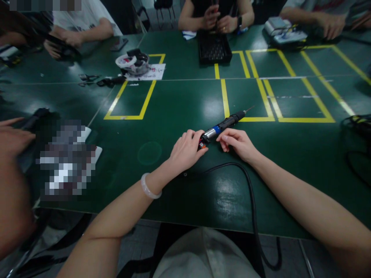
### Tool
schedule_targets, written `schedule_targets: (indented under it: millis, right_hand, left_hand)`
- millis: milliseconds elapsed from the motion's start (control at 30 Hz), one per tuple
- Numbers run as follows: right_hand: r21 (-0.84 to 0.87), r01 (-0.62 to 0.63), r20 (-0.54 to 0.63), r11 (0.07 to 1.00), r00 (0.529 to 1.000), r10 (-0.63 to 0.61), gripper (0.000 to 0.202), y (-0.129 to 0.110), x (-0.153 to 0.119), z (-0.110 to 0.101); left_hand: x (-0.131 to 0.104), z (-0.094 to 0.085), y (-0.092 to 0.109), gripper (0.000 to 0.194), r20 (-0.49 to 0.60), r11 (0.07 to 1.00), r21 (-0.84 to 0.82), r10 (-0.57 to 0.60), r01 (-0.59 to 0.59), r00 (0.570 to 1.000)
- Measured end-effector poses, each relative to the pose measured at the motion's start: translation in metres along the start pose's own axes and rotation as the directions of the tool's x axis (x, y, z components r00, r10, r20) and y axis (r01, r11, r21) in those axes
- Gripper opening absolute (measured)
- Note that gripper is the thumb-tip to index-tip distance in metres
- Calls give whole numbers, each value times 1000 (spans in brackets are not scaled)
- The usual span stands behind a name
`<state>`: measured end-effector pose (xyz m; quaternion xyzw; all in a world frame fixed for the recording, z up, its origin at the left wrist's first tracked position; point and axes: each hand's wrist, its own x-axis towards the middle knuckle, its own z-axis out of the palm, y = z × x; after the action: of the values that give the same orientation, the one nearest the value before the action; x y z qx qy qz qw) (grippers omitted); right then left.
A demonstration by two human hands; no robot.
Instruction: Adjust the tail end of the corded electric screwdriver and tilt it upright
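An electric screwdriver, black with a silver and blue band (pixel 216 130), lies slanted on the green table, its thin bit pointing up and to the right. My left hand (pixel 187 150) is wrapped over its rear end, where small red and orange parts show between the fingers. Close to the tool's middle, just below it, my right hand (pixel 236 143) has its fingers curled together; whether they touch the tool or hold anything small cannot be made out. A black cable (pixel 249 185) loops from near my left hand over the table's front edge.
Yellow tape outlines (pixel 124 117) mark the table (pixel 179 104). Behind are a clear bag with rolls (pixel 135 63), a black tray of small parts (pixel 215 48) and a white device (pixel 285 33). Co-workers' hands are across the table and at left. Black cables (pixel 361 127) lie right.
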<state>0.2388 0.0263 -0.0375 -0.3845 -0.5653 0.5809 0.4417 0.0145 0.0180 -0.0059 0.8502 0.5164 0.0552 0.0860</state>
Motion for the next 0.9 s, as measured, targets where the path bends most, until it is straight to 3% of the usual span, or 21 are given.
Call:
schedule_targets:
  millis: [200,400,533,733,800,900]
  right_hand:
    - [-6,-1,9,1000,1000,1,26,1,0,-1]
    - [-15,-3,32,1000,999,3,26,3,1,-3]
    - [-31,-8,33,999,999,9,30,2,2,-2]
    - [-33,-24,40,999,999,25,32,-1,1,0]
    - [-40,-30,44,999,999,32,33,-1,1,0]
    - [-52,-34,50,998,998,37,33,-2,1,0]
  left_hand:
    - [8,-4,-25,54,4,995,-1,-101,101,995]
    - [22,-11,-73,58,-28,953,30,-301,302,953]
    - [33,-16,-118,60,-114,890,40,-448,454,887]
    - [45,-24,-185,66,-218,731,-15,-668,682,712]
    - [47,-29,-202,64,-227,683,-21,-715,730,662]
    - [49,-36,-219,60,-219,642,-26,-752,766,622]
